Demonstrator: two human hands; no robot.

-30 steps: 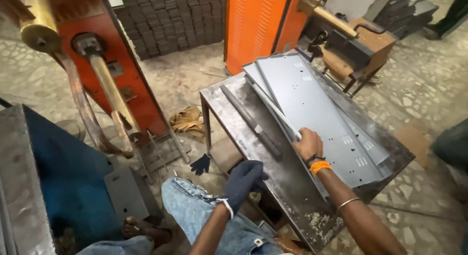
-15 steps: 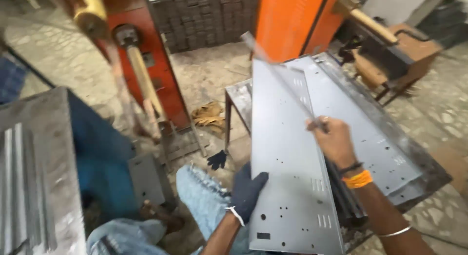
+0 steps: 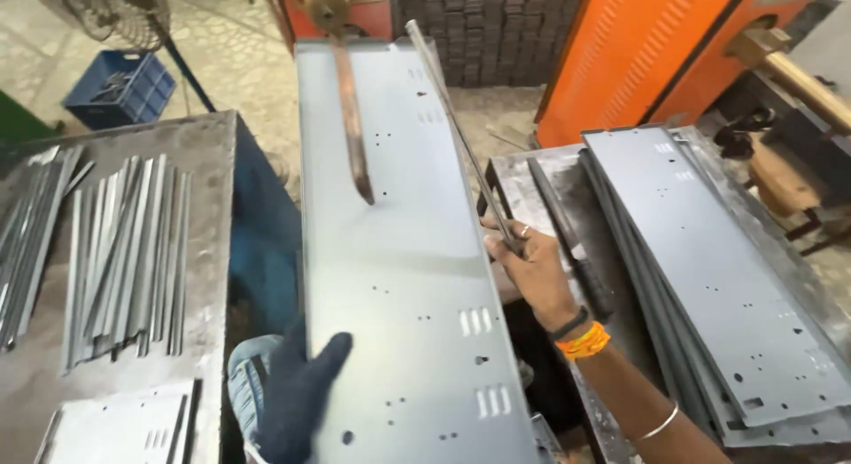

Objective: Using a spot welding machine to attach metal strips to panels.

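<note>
Gripping the near left edge of one long grey sheet-metal panel [image 3: 403, 278], thumb on top: the left hand [image 3: 297, 397], in a dark glove. Pinching the panel's raised right flange, fingers closed on it: the bare right hand [image 3: 532, 269], two wrist bands. Panel flat, punched with slots and small holes, lying under one copper welding electrode [image 3: 352, 118]. One stack of like panels [image 3: 718, 269] at right, several deep. One bundle of metal strips [image 3: 124, 251] at left.

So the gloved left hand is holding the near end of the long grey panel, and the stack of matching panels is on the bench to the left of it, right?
Not quite. The gloved left hand does hold the near end of the long grey panel, but the stack of matching panels lies to its right. The head view shows it.
</note>
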